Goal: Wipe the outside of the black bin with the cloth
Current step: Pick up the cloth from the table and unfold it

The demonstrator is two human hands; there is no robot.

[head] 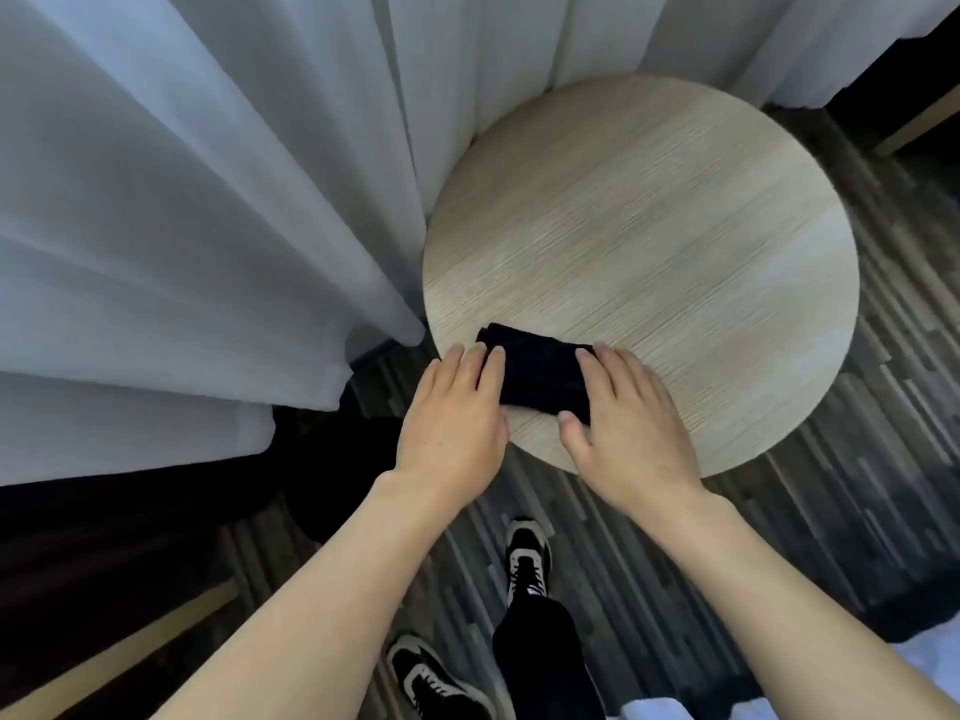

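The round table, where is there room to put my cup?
Most of the round table is bare, from the curtain side to its far and right edges. Only the near-left edge is crowded: dark cloth, left hand, right hand.

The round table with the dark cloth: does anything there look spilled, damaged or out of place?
Nothing stands out. The folded dark cloth lies flat near the near edge of the round table, with the left hand and right hand resting at its ends. No spill or damage shows on the wood.
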